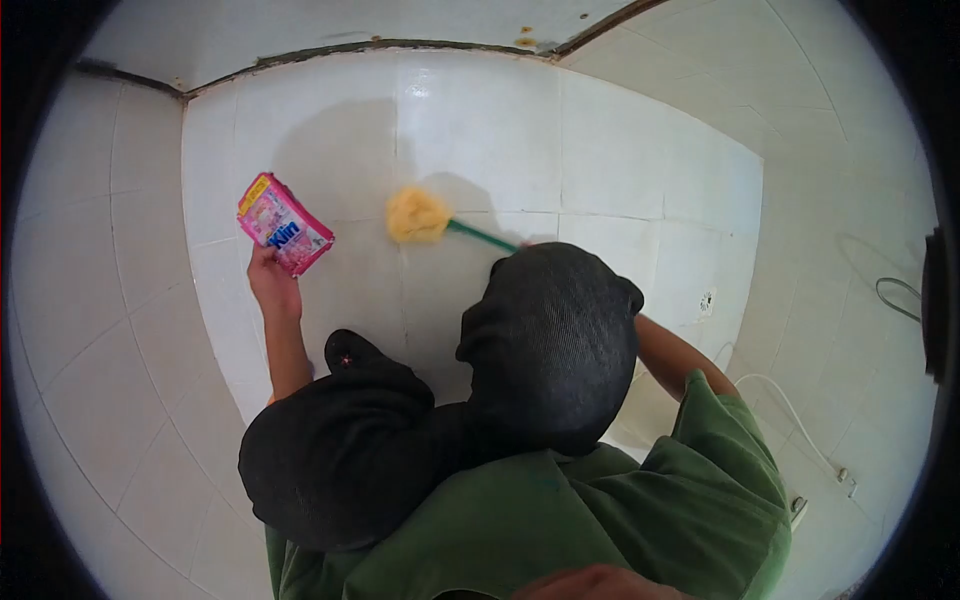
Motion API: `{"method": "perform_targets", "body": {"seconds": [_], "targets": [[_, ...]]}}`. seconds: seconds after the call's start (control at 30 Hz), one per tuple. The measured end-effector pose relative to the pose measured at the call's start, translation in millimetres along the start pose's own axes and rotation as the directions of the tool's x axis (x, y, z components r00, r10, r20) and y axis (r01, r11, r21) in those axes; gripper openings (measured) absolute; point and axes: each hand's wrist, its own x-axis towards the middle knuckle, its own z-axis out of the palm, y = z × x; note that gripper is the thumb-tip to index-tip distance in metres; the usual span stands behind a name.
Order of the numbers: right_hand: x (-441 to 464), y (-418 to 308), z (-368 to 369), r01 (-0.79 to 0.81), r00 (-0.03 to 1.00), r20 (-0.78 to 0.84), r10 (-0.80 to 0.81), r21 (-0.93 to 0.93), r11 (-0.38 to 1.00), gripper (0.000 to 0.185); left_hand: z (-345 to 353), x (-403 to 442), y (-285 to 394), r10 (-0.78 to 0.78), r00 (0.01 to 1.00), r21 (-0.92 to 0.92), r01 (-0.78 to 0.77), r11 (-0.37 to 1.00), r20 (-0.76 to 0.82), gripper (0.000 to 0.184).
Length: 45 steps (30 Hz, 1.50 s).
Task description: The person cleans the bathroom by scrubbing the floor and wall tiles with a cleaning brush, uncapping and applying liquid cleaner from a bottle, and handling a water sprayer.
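Note:
My left hand [272,278] grips the lower edge of a pink detergent packet [287,226] with "Klin" printed on it, held tilted over the white tiled floor. Ahead of my right knee, a toilet brush [418,215] with a yellow, slightly blurred head and a green handle slants across the tiles. The handle's near end meets my right hand [526,246], of which only a bit of the fingers shows. My dark-trousered knee hides the rest of that hand, and the forearm reappears to the right of it.
White tiled walls [120,260] rise on the left and right. Along the back runs a panel with a dark, worn lower edge [400,45]. A floor drain [707,301] lies to the right, and a pale hose [790,415] hangs near the right wall. My shoe [355,352] rests on the floor.

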Motion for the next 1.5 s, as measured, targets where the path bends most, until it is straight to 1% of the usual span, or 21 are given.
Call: {"method": "perform_targets", "body": {"seconds": [0.1, 0.17, 0.23, 0.3, 0.37, 0.43, 0.5, 0.57, 0.63, 0.7, 0.8, 0.83, 0.87, 0.93, 0.97, 1.0, 1.1, 1.17, 1.3, 1.4, 1.5], "targets": [[28, 50, -34, -0.321, 0.943, -0.135, 0.305, -0.111, 0.941, 0.048, -9, 7, -1, -0.016, 0.999, 0.014, 0.017, 1.0, -0.049, 0.039], [30, 61, -54, -0.325, 0.87, -0.355, 0.342, 0.108, 0.939, 0.046, -15, 9, -2, -0.049, 0.998, -0.001, 0.049, 0.999, -0.048, 0.038], [10, 58, 9, -0.285, 0.952, -0.092, 0.293, 0.096, 0.954, 0.045, -14, 10, -7, -0.114, 0.991, -0.109, 0.105, 0.988, -0.073, 0.038], [-51, 9, 62, 0.174, 0.928, -0.351, -0.123, 0.119, 0.978, 0.047, -17, 16, -16, -0.209, 0.967, -0.254, 0.167, 0.953, -0.148, 0.04], [-86, 12, 70, 0.325, 0.873, -0.433, -0.225, 0.172, 0.93, 0.048, -40, 36, -23, -0.302, 0.928, -0.318, 0.225, 0.921, -0.217, 0.042], [-87, 26, 19, -0.027, 0.998, 0.052, 0.036, -0.166, 0.986, 0.048, -51, 50, -24, -0.256, 0.916, -0.292, 0.165, 0.942, -0.309, 0.043], [-81, 102, 2, -0.453, 0.874, -0.173, 0.454, 0.048, 0.89, 0.047, -50, 62, -16, -0.152, 0.93, -0.196, 0.088, 0.977, -0.336, 0.042], [-76, 139, -15, -0.493, 0.67, -0.452, 0.588, 0.321, 0.809, 0.042, -45, 78, 1, -0.035, 0.943, -0.078, 0.01, 0.997, -0.332, 0.041], [-62, 140, 34, -0.434, 0.745, -0.368, 0.556, 0.365, 0.823, 0.041, -30, 96, 6, 0.03, 0.95, 0.002, -0.032, 1.0, -0.31, 0.04], [-67, 64, 90, -0.284, 0.945, -0.132, 0.299, 0.123, 0.951, 0.043, -19, 110, 11, 0.039, 0.953, 0.068, -0.019, 0.997, -0.3, 0.038], [-95, -5, 198, -0.037, 0.98, -0.129, 0.152, 0.634, 0.772, 0.033, -2, 113, 16, -0.025, 0.97, 0.136, 0.06, 0.989, -0.242, 0.031], [-118, -2, 177, 0.05, 0.962, -0.237, 0.136, 0.64, 0.767, 0.034, 4, 113, 23, -0.045, 0.975, 0.176, 0.085, 0.981, -0.218, 0.03], [-137, 26, 165, -0.128, 0.947, -0.189, 0.26, 0.521, 0.844, 0.036, 5, 111, 35, -0.049, 0.987, 0.199, 0.079, 0.977, -0.153, 0.028], [-177, 80, 138, -0.47, 0.865, -0.081, 0.495, 0.21, 0.857, 0.04, 6, 100, 64, 0.025, 0.999, 0.325, -0.013, 0.945, -0.031, 0.028], [-200, 104, 114, -0.612, 0.73, -0.106, 0.676, 0.34, 0.714, 0.056, 5, 98, 75, 0.05, 0.998, 0.388, -0.061, 0.92, 0.039, 0.028], [-217, 118, 82, -0.723, 0.594, -0.087, 0.8, 0.379, 0.578, 0.049, 2, 100, 82, 0.004, 1.0, 0.381, -0.004, 0.925, 0.0, 0.027], [-230, 173, 84, -0.738, 0.413, -0.297, 0.861, 0.445, 0.507, 0.042, -15, 121, 92, -0.107, 0.991, 0.364, 0.13, 0.922, -0.084, 0.026], [-202, 135, 84, -0.658, 0.499, -0.185, 0.847, 0.556, 0.508, 0.043, -45, 147, 80, -0.137, 0.983, 0.365, 0.174, 0.914, -0.124, 0.025], [-192, -19, 52, -0.423, 0.871, -0.116, 0.478, 0.32, 0.848, 0.049, -48, 154, 64, -0.156, 0.975, 0.39, 0.207, 0.897, -0.159, 0.028], [-231, 57, 137, -0.648, 0.669, -0.13, 0.732, 0.381, 0.66, 0.049, -32, 139, 79, -0.107, 0.993, 0.466, 0.121, 0.877, -0.056, 0.03], [-283, 159, 145, -0.775, 0.315, -0.132, 0.94, 0.536, 0.335, 0.046, -4, 114, 104, -0.057, 0.997, 0.633, 0.075, 0.77, -0.049, 0.032]]}}
